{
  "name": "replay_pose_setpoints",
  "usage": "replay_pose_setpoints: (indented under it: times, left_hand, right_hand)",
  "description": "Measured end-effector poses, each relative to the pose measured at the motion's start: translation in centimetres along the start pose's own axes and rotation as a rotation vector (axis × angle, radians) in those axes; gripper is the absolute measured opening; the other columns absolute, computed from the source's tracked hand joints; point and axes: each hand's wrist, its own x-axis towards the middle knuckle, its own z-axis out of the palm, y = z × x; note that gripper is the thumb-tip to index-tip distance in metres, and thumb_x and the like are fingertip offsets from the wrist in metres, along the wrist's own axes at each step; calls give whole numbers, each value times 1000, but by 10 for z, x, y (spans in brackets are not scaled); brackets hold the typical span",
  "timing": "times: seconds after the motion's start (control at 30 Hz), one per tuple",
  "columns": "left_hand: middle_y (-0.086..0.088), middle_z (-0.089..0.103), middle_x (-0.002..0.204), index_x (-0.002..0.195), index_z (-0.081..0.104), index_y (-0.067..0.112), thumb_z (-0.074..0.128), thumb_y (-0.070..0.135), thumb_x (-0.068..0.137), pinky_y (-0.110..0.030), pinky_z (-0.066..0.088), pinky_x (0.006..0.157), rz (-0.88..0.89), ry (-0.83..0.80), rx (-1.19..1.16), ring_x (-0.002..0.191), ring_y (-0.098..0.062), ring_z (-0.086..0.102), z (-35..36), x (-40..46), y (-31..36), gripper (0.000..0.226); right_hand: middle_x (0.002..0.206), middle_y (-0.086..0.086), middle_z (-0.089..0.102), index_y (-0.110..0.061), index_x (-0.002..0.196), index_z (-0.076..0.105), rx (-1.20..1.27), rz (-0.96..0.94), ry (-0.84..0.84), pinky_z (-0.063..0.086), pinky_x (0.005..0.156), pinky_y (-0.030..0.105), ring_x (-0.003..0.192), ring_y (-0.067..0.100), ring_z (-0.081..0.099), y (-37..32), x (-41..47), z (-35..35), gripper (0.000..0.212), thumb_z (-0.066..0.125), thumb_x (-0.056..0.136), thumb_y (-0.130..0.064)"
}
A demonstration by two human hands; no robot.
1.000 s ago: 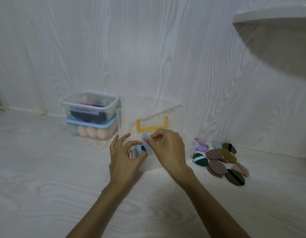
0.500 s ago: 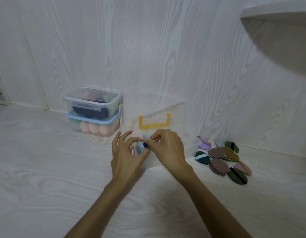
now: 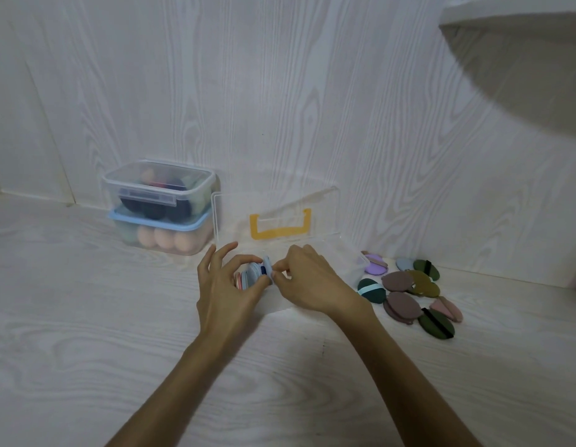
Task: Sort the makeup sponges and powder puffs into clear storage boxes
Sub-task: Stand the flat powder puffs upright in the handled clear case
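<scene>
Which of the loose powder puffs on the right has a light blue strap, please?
The dark teal puff, leftmost in the pile and closest to the open clear box. The dark green ones carry black straps.

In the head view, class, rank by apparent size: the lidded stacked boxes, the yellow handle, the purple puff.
1. Stacked boxes, clearly largest.
2. Yellow handle.
3. Purple puff, smallest, though partly hidden behind the open clear box.

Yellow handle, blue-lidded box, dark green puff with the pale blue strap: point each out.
Yellow handle [image 3: 280, 233]: head view, bottom bar.
Blue-lidded box [image 3: 157, 222]: head view, lid's front edge.
Dark green puff [image 3: 372, 291]: head view, below its strap.
</scene>
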Motion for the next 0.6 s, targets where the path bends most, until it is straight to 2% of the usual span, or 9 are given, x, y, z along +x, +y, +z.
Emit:
replay_pose_setpoints:
  times: [0.07,0.2,0.3,0.4,0.47,0.6]
  left_hand:
    - [18,41,137,83,53,52,57,45,64,-29,29,87,4,-14,6,138,-10,20,-1,0,0,21]
    - [15,39,140,87,54,50,56,51,63,-33,34,92,3,-28,27,138,-11,19,-1,0,1,24]
    - [8,37,145,105,61,42,42,67,64,-45,29,104,123,5,252,139,-19,21,-5,3,-6,51]
    - [4,36,148,123,60,35,35,67,71,-44,23,105,230,0,383,137,-22,24,-7,8,-9,66]
    - [5,39,146,126,58,35,34,66,71,-42,22,106,245,-43,354,135,-21,27,-7,10,-10,67]
    - [10,46,140,124,59,34,34,64,67,-37,24,105,196,-56,262,131,-17,32,-4,11,-11,69]
  right_hand:
    - [93,2,48,-21,118,67,93,-5,-30,38,84,33,100,20,42,4,3,-1,31,43,97,-23]
    - [102,3,62,-26,114,69,178,-13,-57,42,94,39,108,23,46,13,7,-2,33,41,97,-20]
    - [106,-2,52,-31,114,68,-18,-21,97,33,91,30,108,17,42,9,9,4,25,52,94,-33]
    - [110,-2,53,-34,112,66,-92,-20,240,33,89,27,108,16,43,7,10,6,25,60,88,-41]
    - [115,-1,52,-35,119,61,-78,-14,222,34,92,29,111,17,43,9,10,4,32,60,88,-41]
    - [120,4,47,-37,132,52,-112,-50,85,32,96,32,116,23,37,2,14,4,37,50,96,-30]
